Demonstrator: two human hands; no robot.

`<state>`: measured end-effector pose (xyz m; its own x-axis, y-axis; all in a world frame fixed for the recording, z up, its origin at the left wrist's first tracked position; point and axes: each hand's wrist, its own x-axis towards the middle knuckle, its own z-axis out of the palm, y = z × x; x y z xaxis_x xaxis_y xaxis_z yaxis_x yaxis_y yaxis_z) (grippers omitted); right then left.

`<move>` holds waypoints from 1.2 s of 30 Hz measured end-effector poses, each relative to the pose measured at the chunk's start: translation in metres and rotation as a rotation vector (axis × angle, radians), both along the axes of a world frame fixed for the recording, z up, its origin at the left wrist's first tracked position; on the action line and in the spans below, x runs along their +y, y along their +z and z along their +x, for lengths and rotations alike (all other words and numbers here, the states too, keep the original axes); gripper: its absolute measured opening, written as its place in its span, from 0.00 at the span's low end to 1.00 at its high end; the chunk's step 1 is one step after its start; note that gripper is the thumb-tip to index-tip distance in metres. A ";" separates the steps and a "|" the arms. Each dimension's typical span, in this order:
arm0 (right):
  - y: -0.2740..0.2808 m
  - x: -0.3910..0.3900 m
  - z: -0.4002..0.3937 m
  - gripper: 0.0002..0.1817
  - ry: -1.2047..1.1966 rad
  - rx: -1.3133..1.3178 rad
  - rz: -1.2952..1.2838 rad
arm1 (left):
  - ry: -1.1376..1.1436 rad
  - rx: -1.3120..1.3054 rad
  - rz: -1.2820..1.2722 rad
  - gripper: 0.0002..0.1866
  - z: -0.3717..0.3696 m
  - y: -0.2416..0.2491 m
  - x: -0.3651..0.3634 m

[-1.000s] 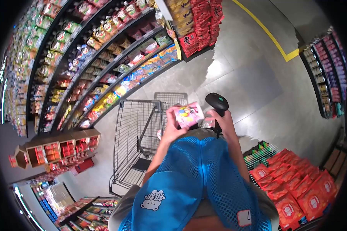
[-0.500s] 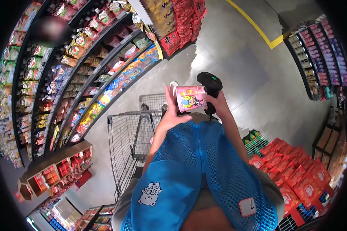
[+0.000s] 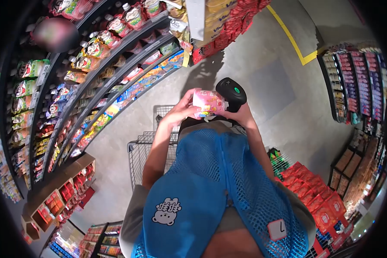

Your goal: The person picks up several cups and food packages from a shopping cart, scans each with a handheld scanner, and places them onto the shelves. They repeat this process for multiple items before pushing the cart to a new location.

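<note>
A pink snack cup (image 3: 206, 102) with cartoon print lies on its side in front of my chest. My left hand (image 3: 181, 113) is closed round its left end, with the thumb along the lower side. In my right hand (image 3: 241, 115) is a black handheld barcode scanner (image 3: 232, 91) with a green light on top of its head. The scanner's head is beside the cup's right end, and my right thumb reaches to the cup's lower right edge. My right fingers round the scanner's handle are mostly hidden.
A wire shopping cart (image 3: 135, 161) stands at my left. Curved shelves (image 3: 109, 64) of bagged snacks rise beyond it, with a wooden display box (image 3: 58, 198) lower left. Red packets (image 3: 316, 193) are stacked at my right. A yellow line (image 3: 294, 41) marks the floor ahead.
My left hand has closed round the cup, which has turned so its cartoon face points further down. The view has shifted, bringing the left shelves closer; the scanner stays in my right hand.
</note>
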<state>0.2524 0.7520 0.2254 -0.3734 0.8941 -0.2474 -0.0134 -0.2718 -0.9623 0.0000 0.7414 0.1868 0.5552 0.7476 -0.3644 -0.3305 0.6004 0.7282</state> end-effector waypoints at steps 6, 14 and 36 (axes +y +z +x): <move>-0.006 0.034 -0.032 0.37 0.001 -0.050 0.045 | 0.020 0.098 0.052 0.43 -0.043 -0.029 0.026; -0.029 0.046 -0.007 0.29 0.015 -0.402 -0.178 | 0.716 1.211 0.620 0.48 -0.127 -0.090 0.080; -0.046 -0.008 0.034 0.27 -0.117 -0.491 -0.061 | 0.954 1.475 0.654 0.17 -0.241 -0.136 0.185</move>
